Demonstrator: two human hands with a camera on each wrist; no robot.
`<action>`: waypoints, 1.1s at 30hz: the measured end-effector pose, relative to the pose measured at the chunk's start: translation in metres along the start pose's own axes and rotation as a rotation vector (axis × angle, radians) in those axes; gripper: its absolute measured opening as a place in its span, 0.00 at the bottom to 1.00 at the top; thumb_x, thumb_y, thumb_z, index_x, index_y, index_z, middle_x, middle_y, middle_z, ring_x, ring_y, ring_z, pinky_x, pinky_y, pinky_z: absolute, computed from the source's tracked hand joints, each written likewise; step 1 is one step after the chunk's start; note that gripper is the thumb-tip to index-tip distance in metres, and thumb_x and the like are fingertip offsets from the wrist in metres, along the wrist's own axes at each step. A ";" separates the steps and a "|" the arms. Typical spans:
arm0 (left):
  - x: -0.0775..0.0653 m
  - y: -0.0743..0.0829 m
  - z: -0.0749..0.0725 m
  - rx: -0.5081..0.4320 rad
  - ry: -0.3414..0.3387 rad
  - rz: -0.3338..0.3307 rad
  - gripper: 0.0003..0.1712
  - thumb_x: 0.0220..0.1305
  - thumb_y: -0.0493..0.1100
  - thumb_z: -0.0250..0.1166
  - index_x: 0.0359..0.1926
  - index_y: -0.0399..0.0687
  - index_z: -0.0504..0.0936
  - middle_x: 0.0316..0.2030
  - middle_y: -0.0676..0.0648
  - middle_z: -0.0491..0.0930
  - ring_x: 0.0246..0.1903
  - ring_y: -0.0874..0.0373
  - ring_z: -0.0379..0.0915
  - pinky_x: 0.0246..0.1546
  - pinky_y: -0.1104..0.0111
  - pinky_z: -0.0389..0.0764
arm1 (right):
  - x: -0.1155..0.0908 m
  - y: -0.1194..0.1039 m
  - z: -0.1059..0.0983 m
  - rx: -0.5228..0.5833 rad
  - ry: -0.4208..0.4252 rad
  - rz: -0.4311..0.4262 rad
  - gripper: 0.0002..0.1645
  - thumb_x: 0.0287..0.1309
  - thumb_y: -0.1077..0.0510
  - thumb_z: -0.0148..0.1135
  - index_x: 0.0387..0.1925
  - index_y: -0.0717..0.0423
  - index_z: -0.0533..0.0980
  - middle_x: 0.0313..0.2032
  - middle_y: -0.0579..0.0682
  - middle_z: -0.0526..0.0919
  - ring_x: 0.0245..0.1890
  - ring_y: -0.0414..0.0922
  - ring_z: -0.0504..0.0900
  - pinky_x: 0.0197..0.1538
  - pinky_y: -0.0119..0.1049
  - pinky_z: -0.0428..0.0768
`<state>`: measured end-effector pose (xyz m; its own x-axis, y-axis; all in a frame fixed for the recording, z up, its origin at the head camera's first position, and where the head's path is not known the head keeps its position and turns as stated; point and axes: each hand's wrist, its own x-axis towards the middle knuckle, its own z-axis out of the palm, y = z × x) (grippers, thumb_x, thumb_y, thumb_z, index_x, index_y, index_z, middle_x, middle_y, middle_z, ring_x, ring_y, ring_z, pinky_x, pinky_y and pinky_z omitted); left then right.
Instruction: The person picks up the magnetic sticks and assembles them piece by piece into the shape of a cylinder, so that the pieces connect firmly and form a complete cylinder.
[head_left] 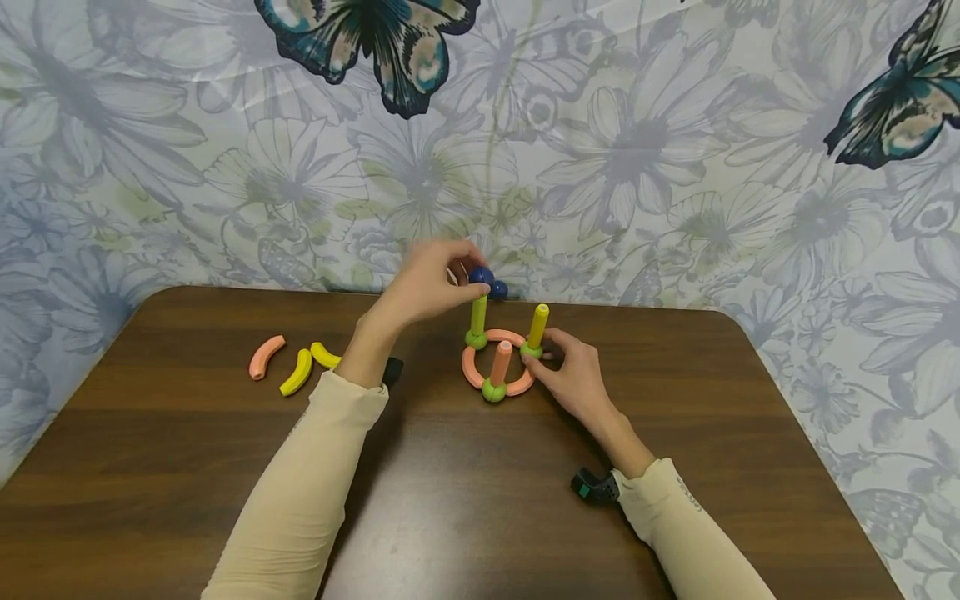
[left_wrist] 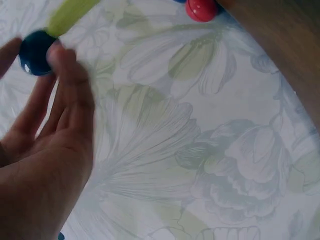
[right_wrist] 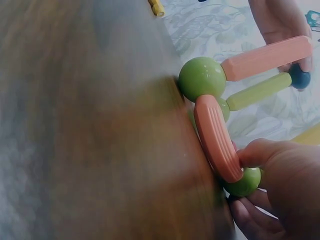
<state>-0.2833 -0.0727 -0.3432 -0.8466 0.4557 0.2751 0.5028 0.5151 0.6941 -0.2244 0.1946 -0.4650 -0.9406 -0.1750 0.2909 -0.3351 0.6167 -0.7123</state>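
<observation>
A toy structure of curved orange pieces (head_left: 471,368) forms a ring on the table, joined by green balls (right_wrist: 202,79). From those balls rise an orange rod (right_wrist: 267,58), a green rod (right_wrist: 260,92) and a yellow rod (head_left: 537,325). My left hand (head_left: 435,279) pinches a blue ball (left_wrist: 37,52) at the top of the green rod. With thumb and fingers, my right hand (head_left: 572,371) grips the green ball (right_wrist: 243,182) under the yellow rod, the thumb beside the curved orange piece.
Left of the structure lie a loose curved orange piece (head_left: 266,357) and two yellow ones (head_left: 297,372), one partly behind my left forearm. Another blue ball (head_left: 498,289) shows behind the structure. A red ball (left_wrist: 201,9) appears in the left wrist view. A patterned wall covering (head_left: 637,167) hangs behind the table (head_left: 465,500).
</observation>
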 end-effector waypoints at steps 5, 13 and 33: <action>0.002 0.003 0.001 -0.027 -0.077 -0.019 0.15 0.69 0.47 0.73 0.52 0.46 0.86 0.40 0.46 0.85 0.37 0.54 0.80 0.34 0.64 0.80 | 0.001 0.001 -0.003 -0.006 0.015 -0.008 0.16 0.64 0.56 0.75 0.50 0.56 0.84 0.46 0.54 0.90 0.42 0.49 0.91 0.49 0.46 0.88; 0.009 -0.011 0.008 -0.116 0.026 -0.125 0.20 0.83 0.52 0.55 0.53 0.42 0.85 0.40 0.37 0.84 0.33 0.43 0.82 0.33 0.57 0.84 | 0.002 0.003 -0.007 -0.010 0.038 -0.006 0.15 0.64 0.57 0.75 0.51 0.56 0.84 0.47 0.55 0.90 0.42 0.50 0.91 0.50 0.46 0.89; 0.037 -0.055 0.067 0.357 -0.195 -0.070 0.23 0.72 0.32 0.66 0.65 0.42 0.80 0.57 0.37 0.77 0.56 0.42 0.76 0.60 0.51 0.78 | 0.001 0.009 -0.009 -0.040 0.097 0.029 0.14 0.64 0.58 0.74 0.49 0.57 0.84 0.43 0.55 0.89 0.42 0.51 0.90 0.49 0.45 0.88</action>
<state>-0.3304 -0.0358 -0.4162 -0.8492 0.5220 0.0802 0.5032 0.7538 0.4225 -0.2280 0.2067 -0.4659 -0.9396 -0.0830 0.3320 -0.3034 0.6511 -0.6957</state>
